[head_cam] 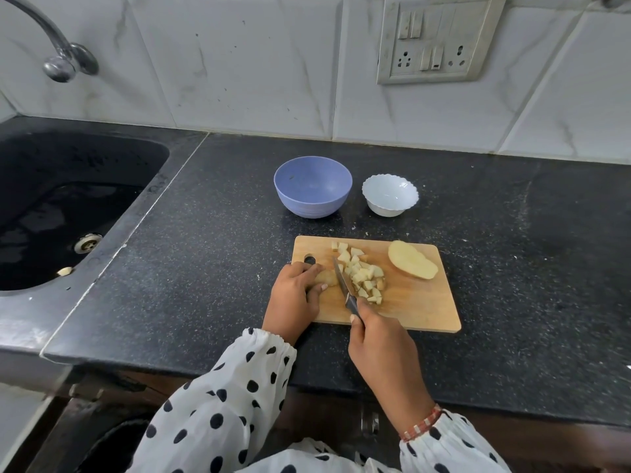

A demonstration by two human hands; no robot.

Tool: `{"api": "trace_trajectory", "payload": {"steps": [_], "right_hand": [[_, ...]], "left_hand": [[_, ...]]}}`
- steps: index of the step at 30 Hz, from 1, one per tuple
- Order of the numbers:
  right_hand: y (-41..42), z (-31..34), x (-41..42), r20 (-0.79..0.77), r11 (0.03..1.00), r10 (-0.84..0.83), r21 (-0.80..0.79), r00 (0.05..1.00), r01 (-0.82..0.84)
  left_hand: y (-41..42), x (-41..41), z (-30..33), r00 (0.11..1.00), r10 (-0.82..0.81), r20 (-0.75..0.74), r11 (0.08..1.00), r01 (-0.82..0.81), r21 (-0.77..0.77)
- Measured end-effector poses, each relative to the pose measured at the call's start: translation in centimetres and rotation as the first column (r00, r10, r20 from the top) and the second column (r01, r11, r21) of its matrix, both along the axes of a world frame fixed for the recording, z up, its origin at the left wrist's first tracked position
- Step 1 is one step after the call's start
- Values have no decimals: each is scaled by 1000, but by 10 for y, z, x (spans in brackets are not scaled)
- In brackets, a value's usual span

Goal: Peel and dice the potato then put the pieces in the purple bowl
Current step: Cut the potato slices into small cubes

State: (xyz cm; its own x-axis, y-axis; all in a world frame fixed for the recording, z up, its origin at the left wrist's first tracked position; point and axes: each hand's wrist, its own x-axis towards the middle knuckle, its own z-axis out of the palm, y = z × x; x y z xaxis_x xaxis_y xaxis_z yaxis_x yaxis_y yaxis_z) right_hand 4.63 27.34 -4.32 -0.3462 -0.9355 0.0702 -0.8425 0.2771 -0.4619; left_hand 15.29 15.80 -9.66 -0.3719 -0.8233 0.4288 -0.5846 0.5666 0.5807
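Observation:
A wooden cutting board (420,308) lies on the black counter. My left hand (295,295) grips a small peeled potato piece (326,277) at the board's left side. My right hand (379,346) holds a knife (343,281), its blade standing just right of that piece. A heap of diced potato (362,276) lies to the right of the blade. A peeled potato half (412,260) rests at the board's far right corner. The purple bowl (312,186) stands behind the board with nothing in it.
A white scalloped bowl (390,194) stands right of the purple bowl. A black sink (68,206) with a tap (61,59) is at the left. A switch plate (440,39) hangs on the tiled wall. The counter's front edge runs under my wrists.

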Motion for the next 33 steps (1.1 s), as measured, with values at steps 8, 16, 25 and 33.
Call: {"api": "trace_trajectory", "payload": {"steps": [8,16,25,33], "right_hand": [[5,-5,0,-196,996,74,69,978,-62],[-8,-4,-1,-112,997,53,61,992,-46],[8,-4,-5,-240,994,61,98,969,-38],[6,-1,-3,-72,998,29,-48,997,-33]], "left_hand": [[0,-1,0,1000,-1,0,1000,1,-13],[1,-2,-1,1000,5,-7,1000,-5,-20],[1,-1,-1,1000,1,-8,1000,-1,-13],[0,-1,-2,1000,12,-7,1000,-12,2]]}}
